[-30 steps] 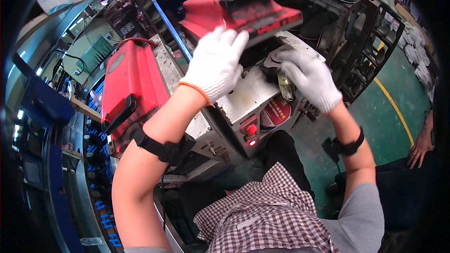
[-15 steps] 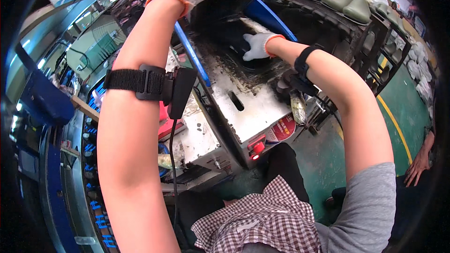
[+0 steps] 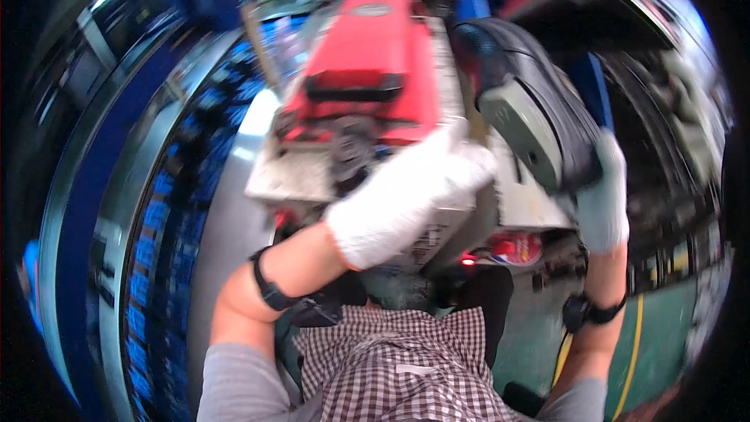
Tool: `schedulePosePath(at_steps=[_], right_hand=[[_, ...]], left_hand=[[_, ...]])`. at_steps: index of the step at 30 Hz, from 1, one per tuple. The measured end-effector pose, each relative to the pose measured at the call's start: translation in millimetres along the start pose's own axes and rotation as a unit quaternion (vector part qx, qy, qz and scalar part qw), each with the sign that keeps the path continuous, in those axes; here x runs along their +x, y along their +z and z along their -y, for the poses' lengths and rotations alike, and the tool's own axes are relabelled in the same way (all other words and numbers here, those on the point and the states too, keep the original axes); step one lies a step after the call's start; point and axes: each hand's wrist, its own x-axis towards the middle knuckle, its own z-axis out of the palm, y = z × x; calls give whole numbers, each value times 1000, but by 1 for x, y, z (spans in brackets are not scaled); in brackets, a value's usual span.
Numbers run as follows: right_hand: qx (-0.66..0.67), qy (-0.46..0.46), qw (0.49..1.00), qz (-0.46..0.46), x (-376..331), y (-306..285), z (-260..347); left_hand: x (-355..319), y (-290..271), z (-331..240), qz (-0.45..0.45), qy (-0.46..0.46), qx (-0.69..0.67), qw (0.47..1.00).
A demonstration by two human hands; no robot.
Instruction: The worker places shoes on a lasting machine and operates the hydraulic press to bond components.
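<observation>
In the head view, a black shoe (image 3: 553,105), with a pale green block (image 3: 522,131) showing on its side toward the left hand (image 3: 410,203), is being held tilted by the right hand (image 3: 603,199), whose grip is closing around the lower end. That end is being held above the white machine top (image 3: 527,202), toward its front right corner. The left hand is being held near the machine top's left edge; it is blurring, so whether anything is being pinched cannot be told. Good handling is probably calling for the shoe's far end to be steadied by the left hand, and for clearance from the raised lid (image 3: 598,16) above the machine top's back edge.
</observation>
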Motion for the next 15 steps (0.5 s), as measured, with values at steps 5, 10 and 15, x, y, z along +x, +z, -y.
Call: schedulePosePath(at_steps=[5,10,15], right_hand=[[-61,70,988,120,-71,101,-74],[-398,-176,866,247,-61,164,-110],[-612,-378,679,145,-39,177,-141]], left_hand=[[-99,-9,19,-197,121,-201,952],[-201,-76,21,-426,222,-210,852],[-293,-243,27,-661,152,-106,727]])
